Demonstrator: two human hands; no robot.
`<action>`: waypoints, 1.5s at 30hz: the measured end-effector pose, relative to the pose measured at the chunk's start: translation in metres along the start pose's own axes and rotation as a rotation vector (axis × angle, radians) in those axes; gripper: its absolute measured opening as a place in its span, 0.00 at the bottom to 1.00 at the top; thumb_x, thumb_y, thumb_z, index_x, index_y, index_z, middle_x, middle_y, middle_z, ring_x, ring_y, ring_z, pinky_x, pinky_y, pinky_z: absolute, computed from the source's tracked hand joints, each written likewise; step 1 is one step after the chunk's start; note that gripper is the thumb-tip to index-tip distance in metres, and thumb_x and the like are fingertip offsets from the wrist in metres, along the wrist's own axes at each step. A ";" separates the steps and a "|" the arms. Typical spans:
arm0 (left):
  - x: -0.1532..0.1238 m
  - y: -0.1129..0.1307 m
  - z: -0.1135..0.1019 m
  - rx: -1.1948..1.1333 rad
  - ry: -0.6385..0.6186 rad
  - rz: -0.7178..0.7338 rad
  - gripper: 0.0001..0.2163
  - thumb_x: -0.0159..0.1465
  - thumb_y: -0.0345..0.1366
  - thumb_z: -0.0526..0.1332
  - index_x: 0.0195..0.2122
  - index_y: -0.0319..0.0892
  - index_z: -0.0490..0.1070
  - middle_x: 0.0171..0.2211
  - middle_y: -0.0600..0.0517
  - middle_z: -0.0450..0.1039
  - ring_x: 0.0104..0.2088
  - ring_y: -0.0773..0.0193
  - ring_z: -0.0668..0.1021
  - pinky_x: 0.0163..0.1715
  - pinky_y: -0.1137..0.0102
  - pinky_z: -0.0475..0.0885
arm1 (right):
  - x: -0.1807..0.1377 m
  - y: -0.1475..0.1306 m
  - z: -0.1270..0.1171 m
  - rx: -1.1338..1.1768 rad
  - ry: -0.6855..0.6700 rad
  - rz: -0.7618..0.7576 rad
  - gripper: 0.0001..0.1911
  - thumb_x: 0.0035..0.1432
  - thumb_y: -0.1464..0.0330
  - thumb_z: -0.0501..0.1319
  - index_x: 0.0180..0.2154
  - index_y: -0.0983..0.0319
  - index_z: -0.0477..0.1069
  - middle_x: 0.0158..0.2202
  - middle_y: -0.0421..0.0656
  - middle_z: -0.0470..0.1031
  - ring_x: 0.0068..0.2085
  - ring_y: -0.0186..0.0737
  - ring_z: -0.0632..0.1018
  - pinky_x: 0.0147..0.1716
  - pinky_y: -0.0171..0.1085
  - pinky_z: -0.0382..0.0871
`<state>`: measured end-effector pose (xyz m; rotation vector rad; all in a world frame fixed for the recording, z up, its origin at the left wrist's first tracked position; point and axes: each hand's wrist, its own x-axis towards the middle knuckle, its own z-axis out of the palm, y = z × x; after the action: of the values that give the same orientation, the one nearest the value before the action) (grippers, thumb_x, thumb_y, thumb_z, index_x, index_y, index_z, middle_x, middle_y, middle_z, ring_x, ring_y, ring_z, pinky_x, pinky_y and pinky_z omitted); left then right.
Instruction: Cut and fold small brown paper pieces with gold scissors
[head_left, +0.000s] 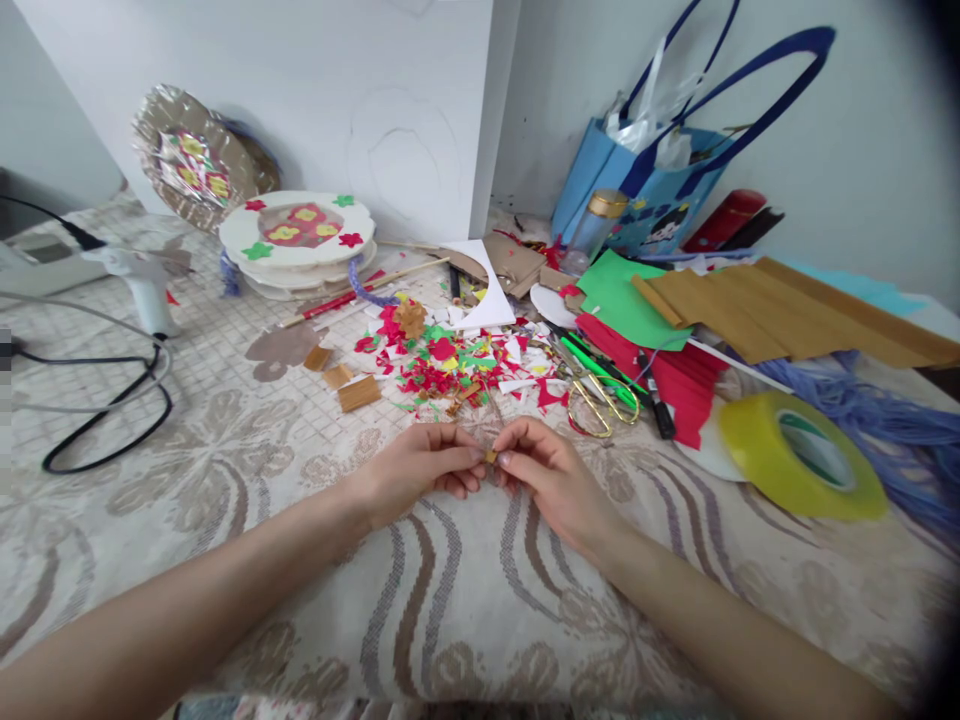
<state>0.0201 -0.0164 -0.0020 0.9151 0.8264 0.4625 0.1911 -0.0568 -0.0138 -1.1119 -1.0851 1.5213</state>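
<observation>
My left hand and my right hand meet at the middle of the patterned tablecloth. Both pinch a tiny brown paper piece between their fingertips. Just beyond them lies a heap of red, green, yellow and white paper scraps. Gold-handled scissors rest to the right of the heap, a short way from my right hand.
A yellow tape roll lies at the right. A glue gun with black cable sits at the left. Decorated paper plates stand at the back. A blue bag, brown corrugated sheets and green paper fill the back right.
</observation>
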 end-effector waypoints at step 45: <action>0.001 0.002 -0.008 -0.042 -0.034 0.027 0.12 0.60 0.41 0.60 0.31 0.35 0.73 0.29 0.50 0.74 0.27 0.71 0.74 0.28 0.76 0.68 | 0.000 -0.004 -0.003 0.219 -0.043 0.146 0.09 0.54 0.66 0.63 0.27 0.62 0.66 0.22 0.36 0.69 0.21 0.27 0.69 0.18 0.27 0.59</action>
<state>0.0148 -0.0105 -0.0035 0.8934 0.7715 0.4848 0.1951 -0.0559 -0.0104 -1.0281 -0.8570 1.7406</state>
